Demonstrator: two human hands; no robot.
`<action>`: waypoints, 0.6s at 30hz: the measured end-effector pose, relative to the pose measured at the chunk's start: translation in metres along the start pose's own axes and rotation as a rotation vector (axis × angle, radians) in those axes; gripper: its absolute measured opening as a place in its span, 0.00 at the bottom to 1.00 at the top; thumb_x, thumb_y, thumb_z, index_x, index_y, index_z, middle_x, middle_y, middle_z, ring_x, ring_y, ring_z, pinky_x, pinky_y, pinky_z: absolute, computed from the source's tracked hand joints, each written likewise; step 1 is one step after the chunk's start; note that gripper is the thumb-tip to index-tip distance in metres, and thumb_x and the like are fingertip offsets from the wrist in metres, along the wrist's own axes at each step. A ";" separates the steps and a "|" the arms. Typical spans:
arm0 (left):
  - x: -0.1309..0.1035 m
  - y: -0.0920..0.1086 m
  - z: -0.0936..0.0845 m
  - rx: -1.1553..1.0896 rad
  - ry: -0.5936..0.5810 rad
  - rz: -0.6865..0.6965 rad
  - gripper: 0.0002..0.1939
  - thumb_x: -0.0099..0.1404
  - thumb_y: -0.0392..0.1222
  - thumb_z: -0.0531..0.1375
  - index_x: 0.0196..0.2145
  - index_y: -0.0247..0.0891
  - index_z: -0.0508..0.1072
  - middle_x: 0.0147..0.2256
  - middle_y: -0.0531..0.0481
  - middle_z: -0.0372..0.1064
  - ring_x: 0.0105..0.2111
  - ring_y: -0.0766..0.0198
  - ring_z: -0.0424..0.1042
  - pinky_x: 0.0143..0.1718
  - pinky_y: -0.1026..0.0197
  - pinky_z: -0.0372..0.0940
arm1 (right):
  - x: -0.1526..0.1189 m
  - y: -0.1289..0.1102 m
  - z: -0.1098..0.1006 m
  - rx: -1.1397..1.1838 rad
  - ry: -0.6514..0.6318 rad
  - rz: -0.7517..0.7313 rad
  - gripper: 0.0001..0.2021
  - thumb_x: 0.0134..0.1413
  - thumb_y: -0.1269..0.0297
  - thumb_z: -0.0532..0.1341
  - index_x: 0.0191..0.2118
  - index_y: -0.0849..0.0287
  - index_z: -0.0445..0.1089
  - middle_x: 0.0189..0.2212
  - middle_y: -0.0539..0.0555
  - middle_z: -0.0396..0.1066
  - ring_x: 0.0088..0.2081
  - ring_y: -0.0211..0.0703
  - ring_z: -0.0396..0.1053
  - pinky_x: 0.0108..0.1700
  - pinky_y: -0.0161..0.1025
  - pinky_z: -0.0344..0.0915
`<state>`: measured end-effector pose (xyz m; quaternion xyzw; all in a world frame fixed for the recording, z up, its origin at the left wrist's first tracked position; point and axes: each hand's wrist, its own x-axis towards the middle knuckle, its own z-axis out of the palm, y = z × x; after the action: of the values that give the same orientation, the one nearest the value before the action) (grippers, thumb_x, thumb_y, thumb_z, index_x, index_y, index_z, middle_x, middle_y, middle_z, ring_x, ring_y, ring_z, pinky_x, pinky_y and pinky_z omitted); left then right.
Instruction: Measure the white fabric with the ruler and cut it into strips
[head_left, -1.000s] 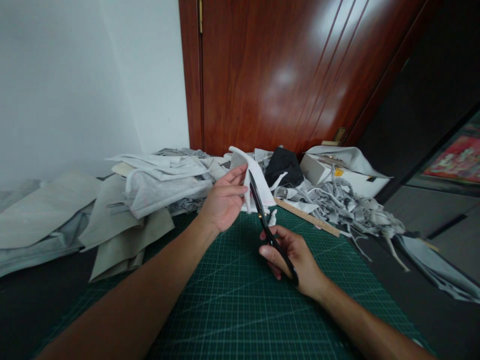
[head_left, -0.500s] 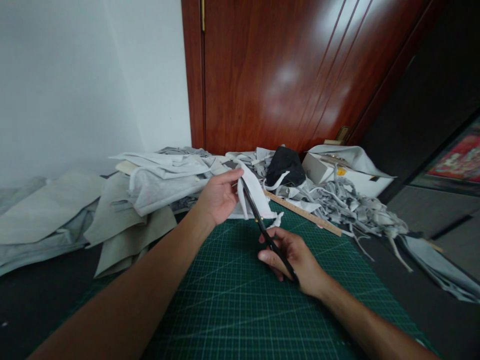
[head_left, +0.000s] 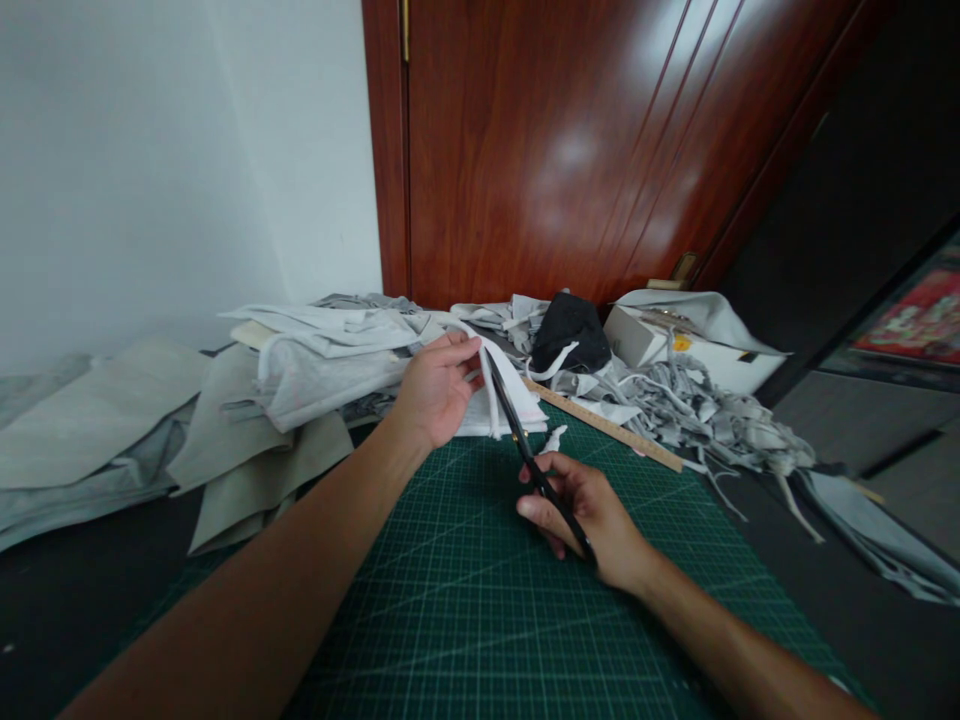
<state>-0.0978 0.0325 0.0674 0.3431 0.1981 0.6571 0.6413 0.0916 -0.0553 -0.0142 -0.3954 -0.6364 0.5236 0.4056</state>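
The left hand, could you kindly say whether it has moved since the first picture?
Yes: the left hand has shifted slightly leftward, judged against the door.

Scissors (head_left: 531,462): are showing black with a dot of gold
Cloth piece (head_left: 519,393): is showing plain white
Cutting mat (head_left: 487,600): is showing dark green, gridded in pale lines
Ruler (head_left: 609,425): is showing tan
Door (head_left: 525,150): is gleaming reddish brown
Scrap heap (head_left: 686,405): is mixing greys

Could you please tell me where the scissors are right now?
In the head view, the scissors are just right of centre, in the right hand above the green mat, reaching to the white cloth that the left hand holds.
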 end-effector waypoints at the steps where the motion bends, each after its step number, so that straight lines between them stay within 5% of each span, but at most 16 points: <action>1: 0.000 0.000 0.000 0.013 -0.004 0.014 0.10 0.61 0.27 0.64 0.25 0.35 0.69 0.28 0.51 0.70 0.30 0.65 0.70 0.35 0.62 0.64 | 0.000 0.000 0.000 0.001 0.003 -0.001 0.26 0.48 0.46 0.77 0.41 0.57 0.68 0.19 0.39 0.61 0.15 0.30 0.55 0.16 0.29 0.53; 18: 0.001 -0.003 -0.007 0.207 -0.158 0.129 0.10 0.54 0.27 0.69 0.34 0.32 0.75 0.33 0.48 0.77 0.34 0.62 0.75 0.41 0.57 0.70 | 0.001 0.002 -0.001 0.034 0.010 -0.025 0.27 0.47 0.45 0.77 0.41 0.57 0.67 0.18 0.39 0.61 0.15 0.30 0.56 0.16 0.29 0.54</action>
<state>-0.1005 0.0349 0.0601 0.4701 0.1914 0.6440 0.5724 0.0928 -0.0536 -0.0161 -0.3830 -0.6303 0.5270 0.4222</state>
